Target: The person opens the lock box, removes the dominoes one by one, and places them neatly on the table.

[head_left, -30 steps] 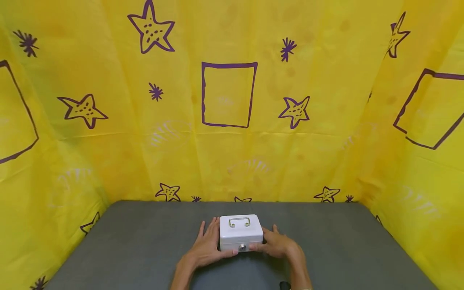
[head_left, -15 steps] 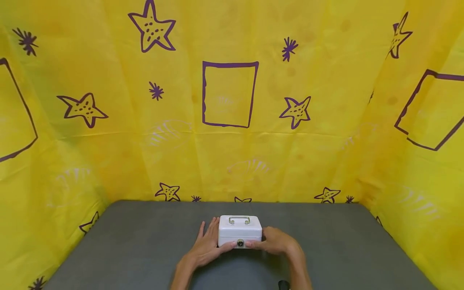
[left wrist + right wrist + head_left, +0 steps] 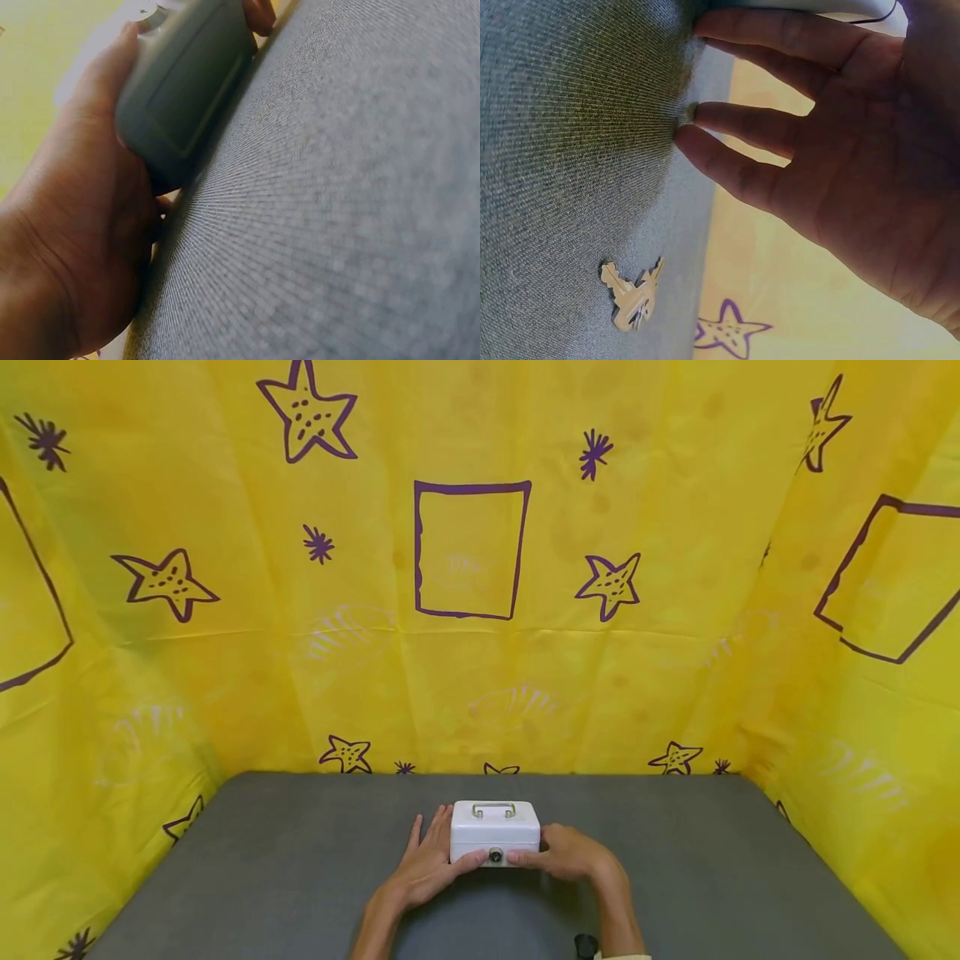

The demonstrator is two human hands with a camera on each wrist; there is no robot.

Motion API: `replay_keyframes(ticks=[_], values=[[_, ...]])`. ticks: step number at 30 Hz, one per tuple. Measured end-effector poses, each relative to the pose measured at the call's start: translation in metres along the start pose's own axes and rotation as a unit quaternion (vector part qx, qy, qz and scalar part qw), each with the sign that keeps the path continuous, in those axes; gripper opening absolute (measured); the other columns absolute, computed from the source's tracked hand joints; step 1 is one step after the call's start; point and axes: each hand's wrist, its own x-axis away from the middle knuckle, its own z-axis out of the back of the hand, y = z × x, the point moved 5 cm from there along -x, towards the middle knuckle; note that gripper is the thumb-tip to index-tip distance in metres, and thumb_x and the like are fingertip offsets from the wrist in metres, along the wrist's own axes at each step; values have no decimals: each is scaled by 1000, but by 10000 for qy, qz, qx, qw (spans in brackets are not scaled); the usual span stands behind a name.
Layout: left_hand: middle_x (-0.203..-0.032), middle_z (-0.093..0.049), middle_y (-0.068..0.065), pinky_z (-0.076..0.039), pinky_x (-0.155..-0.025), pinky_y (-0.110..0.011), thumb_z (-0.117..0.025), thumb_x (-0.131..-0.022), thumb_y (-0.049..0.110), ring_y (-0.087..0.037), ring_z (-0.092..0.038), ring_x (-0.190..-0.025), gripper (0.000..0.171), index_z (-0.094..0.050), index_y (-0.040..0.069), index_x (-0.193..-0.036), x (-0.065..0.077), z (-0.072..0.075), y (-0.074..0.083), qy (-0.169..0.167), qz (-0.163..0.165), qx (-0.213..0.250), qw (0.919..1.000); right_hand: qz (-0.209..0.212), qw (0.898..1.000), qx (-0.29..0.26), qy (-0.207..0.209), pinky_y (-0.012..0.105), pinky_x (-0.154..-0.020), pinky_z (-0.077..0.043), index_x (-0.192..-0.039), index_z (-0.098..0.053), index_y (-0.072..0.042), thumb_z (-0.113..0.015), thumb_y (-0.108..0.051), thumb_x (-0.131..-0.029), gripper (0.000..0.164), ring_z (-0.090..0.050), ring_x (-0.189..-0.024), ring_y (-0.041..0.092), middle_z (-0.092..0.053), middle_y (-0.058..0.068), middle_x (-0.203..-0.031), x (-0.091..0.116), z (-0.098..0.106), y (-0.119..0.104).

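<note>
A white cash box (image 3: 495,833) with a metal carry handle on its lid and a round key lock on its front is between my two hands. My left hand (image 3: 426,870) grips its left front corner, thumb on the front and fingers along the side. My right hand (image 3: 573,853) grips the opposite corner, its thumb beside the lock. In the left wrist view, the box's dark underside (image 3: 191,94) shows, its front raised off the grey surface. The right wrist view has the right hand's fingers (image 3: 757,127) spread at the box's side, fingertips near the surface.
A small bunch of keys (image 3: 632,300) lies on the grey cloth-like tabletop (image 3: 300,860), seen only in the right wrist view. Yellow curtains (image 3: 465,693) with purple stars and frames enclose the table at the back and both sides. A dark band (image 3: 585,946) is by the right wrist.
The cash box has tipped back, so more of its front shows, and its lock now faces higher. Both hands have kept their places on it, with thumbs slightly higher.
</note>
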Motion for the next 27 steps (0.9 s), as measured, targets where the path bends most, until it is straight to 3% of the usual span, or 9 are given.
replay_keyframes(ticks=[5, 11, 14, 17, 20, 23, 27], values=[[-172, -24, -25, 5, -130, -64, -57, -95, 69, -41, -14, -164, 106, -21, -2, -164, -2, -2, -3, 41, -31, 59, 10000, -54, 9999, -41, -122, 31, -64, -42, -95, -69, -6, -72, -42, -97, 36, -52, -71, 17, -59, 0, -79, -2, 0, 3], [-173, -24, -22, 6, -131, -62, -58, -95, 68, -37, -13, -165, 103, -22, 0, -165, -3, -3, -4, 22, 62, 28, 10000, 268, 9990, -122, -334, 30, -67, -46, -103, -69, -5, -75, -39, -95, 35, -55, -75, 15, -65, 0, -85, 0, -1, 6], [-173, -24, -22, 6, -131, -62, -59, -95, 68, -38, -13, -165, 103, -23, 1, -165, -4, -4, -5, 18, 92, 65, 9999, 380, 9984, -37, -410, 35, -78, -52, -113, -70, -3, -80, -35, -92, 40, -62, -88, 17, -73, 4, -100, 3, 2, 6], [-173, -24, -22, 6, -131, -62, -59, -94, 68, -38, -13, -165, 104, -23, 1, -165, -5, -6, -6, 3, 120, 80, 9999, 376, 9989, 35, -286, 47, -93, -55, -122, -69, 1, -84, -30, -88, 49, -67, -104, 27, -75, 12, -116, 9, 10, 5], [-173, -23, -22, 6, -132, -61, -58, -95, 68, -37, -13, -165, 104, -22, 0, -165, -6, -6, -5, 5, 98, 59, 9999, 84, 9999, 27, 72, 60, -103, -52, -129, -66, 5, -83, -26, -89, 54, -65, -120, 42, -71, 21, -128, 17, 23, 7], [-173, -23, -22, 6, -132, -60, -57, -94, 69, -37, -13, -165, 105, -21, 0, -165, -5, -5, -2, -11, 58, 54, 10000, -455, 9978, -36, 477, 64, -103, -51, -135, -62, 8, -79, -21, -93, 54, -61, -126, 49, -66, 29, -133, 27, 37, 16], [-172, -24, -26, 3, -131, -64, -59, -93, 69, -43, -15, -163, 107, -22, -3, -164, -4, -1, 2, 24, -57, 140, 9999, -1195, 9902, 147, 710, 56, -89, -57, -132, -61, 10, -74, -17, -97, 46, -66, -112, 45, -68, 28, -122, 40, 52, 32]])
